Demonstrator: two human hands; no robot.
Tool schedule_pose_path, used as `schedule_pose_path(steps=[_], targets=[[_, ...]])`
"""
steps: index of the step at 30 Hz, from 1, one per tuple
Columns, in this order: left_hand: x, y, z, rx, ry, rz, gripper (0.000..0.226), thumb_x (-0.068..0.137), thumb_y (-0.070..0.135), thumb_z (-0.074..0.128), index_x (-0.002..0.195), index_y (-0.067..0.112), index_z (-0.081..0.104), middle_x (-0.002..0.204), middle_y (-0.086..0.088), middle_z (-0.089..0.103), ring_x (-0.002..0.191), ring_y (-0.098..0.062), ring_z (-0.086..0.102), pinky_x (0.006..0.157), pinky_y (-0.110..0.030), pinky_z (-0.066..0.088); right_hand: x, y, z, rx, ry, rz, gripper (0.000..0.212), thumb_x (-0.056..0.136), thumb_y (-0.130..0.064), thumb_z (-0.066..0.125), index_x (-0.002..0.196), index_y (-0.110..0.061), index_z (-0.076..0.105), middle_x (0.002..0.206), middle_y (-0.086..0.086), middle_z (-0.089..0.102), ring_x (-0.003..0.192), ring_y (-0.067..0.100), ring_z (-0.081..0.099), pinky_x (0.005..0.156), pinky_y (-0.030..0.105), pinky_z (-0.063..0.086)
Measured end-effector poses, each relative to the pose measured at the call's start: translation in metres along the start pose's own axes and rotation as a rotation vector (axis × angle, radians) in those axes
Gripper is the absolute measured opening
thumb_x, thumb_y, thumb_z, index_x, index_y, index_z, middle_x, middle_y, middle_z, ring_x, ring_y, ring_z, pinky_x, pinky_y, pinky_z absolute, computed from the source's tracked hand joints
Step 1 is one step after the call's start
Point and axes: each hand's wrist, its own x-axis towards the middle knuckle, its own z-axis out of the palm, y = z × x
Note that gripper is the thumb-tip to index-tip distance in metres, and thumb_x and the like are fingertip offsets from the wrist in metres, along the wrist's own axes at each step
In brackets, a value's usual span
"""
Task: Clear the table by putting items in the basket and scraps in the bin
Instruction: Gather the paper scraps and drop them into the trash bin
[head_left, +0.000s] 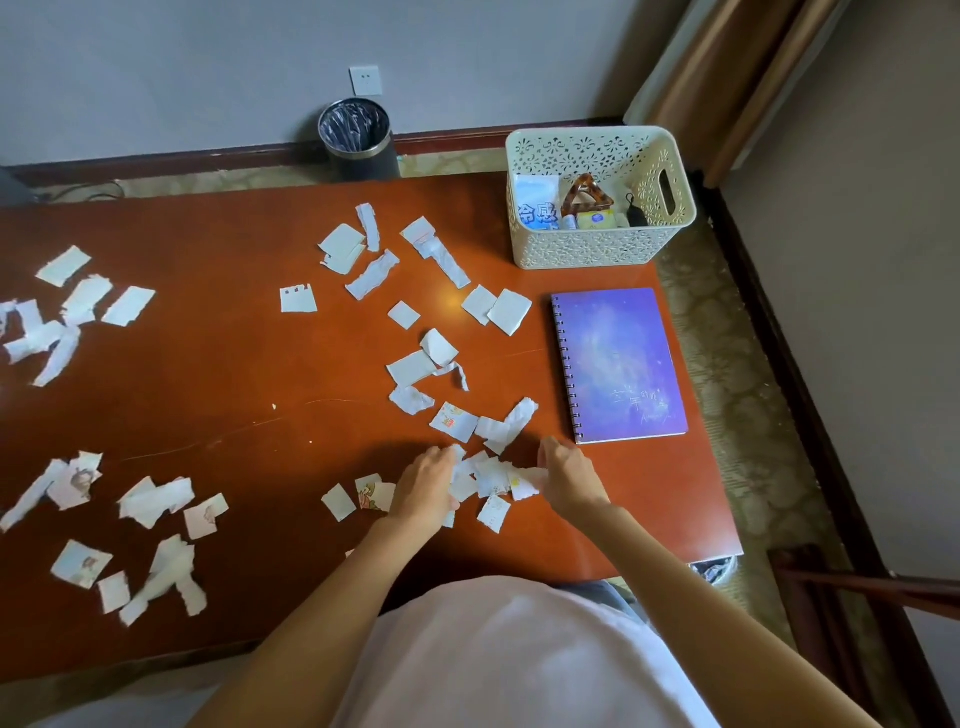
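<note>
Several torn paper scraps (374, 273) lie scattered over the red-brown table (218, 374). Near the front edge, my left hand (423, 486) and my right hand (569, 475) press in from both sides on a small heap of scraps (491, 475), fingers curled around its edges. A purple spiral notebook (618, 364) lies flat to the right of the heap. The cream basket (597, 200) stands at the table's far right corner with a hair claw, packets and small items inside. A dark round bin (358, 137) stands on the floor beyond the table's far edge.
More scrap clusters lie at the left edge (57, 312) and front left (145, 519). A wall socket (365, 80) sits above the bin. Curtains (727, 78) hang at the right, and a dark wooden chair (857, 587) stands right of the table.
</note>
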Motion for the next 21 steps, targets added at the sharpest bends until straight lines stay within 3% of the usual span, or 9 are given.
schedule_pose_path(steps=[2,5,8,12,15,17,19,21], targets=[[0.001,-0.003,0.001,-0.032,0.009,-0.023,0.047,0.084,0.013,0.068,0.125,0.012,0.045,0.13,-0.007,0.053,0.122,-0.02,0.049,0.097,-0.027,0.045,0.004,0.002,0.0,0.022,-0.003,0.023,0.015,0.087,0.001,0.054,0.09,-0.011,0.046,0.095,0.018,0.065,0.072,0.028,0.056,0.062,0.034,0.046],[0.002,-0.006,-0.002,-0.019,0.001,-0.051,0.036,0.086,0.017,0.065,0.12,0.013,0.053,0.126,-0.005,0.056,0.118,-0.019,0.05,0.094,-0.027,0.045,0.01,0.004,-0.011,0.111,0.0,0.045,0.004,0.087,-0.008,0.057,0.09,-0.007,0.059,0.081,0.011,0.061,0.07,0.025,0.054,0.057,0.029,0.042],[0.002,-0.01,-0.002,-0.007,0.004,-0.024,0.033,0.088,0.017,0.063,0.12,0.01,0.058,0.125,-0.006,0.055,0.118,-0.02,0.047,0.094,-0.027,0.043,0.018,0.0,-0.026,0.201,-0.005,-0.003,0.016,0.086,-0.014,0.06,0.084,0.001,0.065,0.073,0.01,0.056,0.066,0.026,0.055,0.05,0.022,0.036],[0.006,-0.014,-0.013,-0.025,0.13,0.006,0.028,0.085,0.016,0.066,0.112,0.007,0.063,0.125,-0.007,0.049,0.116,-0.018,0.044,0.089,-0.023,0.046,0.029,-0.015,-0.037,0.094,-0.044,-0.111,0.018,0.085,-0.007,0.061,0.1,0.002,0.066,0.09,0.02,0.068,0.072,0.029,0.059,0.047,0.016,0.035],[0.014,-0.013,-0.027,-0.026,0.204,0.047,0.033,0.085,0.018,0.066,0.114,0.004,0.063,0.134,-0.006,0.042,0.124,-0.018,0.039,0.093,-0.02,0.044,0.035,-0.03,-0.036,-0.04,-0.068,-0.17,0.029,0.088,-0.01,0.062,0.116,-0.005,0.055,0.103,0.017,0.066,0.085,0.031,0.066,0.06,0.028,0.053],[0.022,-0.01,-0.033,-0.012,0.208,0.083,0.026,0.085,0.02,0.066,0.105,0.004,0.066,0.146,-0.006,0.034,0.133,-0.019,0.033,0.1,-0.023,0.041,0.039,-0.036,-0.033,-0.123,-0.071,-0.206,0.042,0.09,-0.006,0.058,0.128,-0.011,0.041,0.103,0.018,0.065,0.082,0.03,0.065,0.067,0.034,0.055],[0.029,-0.005,-0.037,0.025,0.183,0.13,0.02,0.086,0.021,0.065,0.097,0.005,0.068,0.152,-0.004,0.027,0.138,-0.019,0.028,0.103,-0.026,0.039,0.041,-0.039,-0.029,-0.168,-0.101,-0.249,0.057,0.091,-0.002,0.056,0.139,-0.016,0.029,0.107,0.019,0.062,0.079,0.026,0.062,0.065,0.03,0.052],[0.036,0.0,-0.038,0.091,0.132,0.176,0.021,0.088,0.021,0.061,0.101,0.007,0.067,0.15,-0.003,0.029,0.135,-0.019,0.029,0.102,-0.026,0.039,0.04,-0.041,-0.028,-0.191,-0.125,-0.272,0.057,0.092,-0.005,0.054,0.142,-0.017,0.029,0.117,0.018,0.056,0.086,0.028,0.062,0.07,0.029,0.052]])
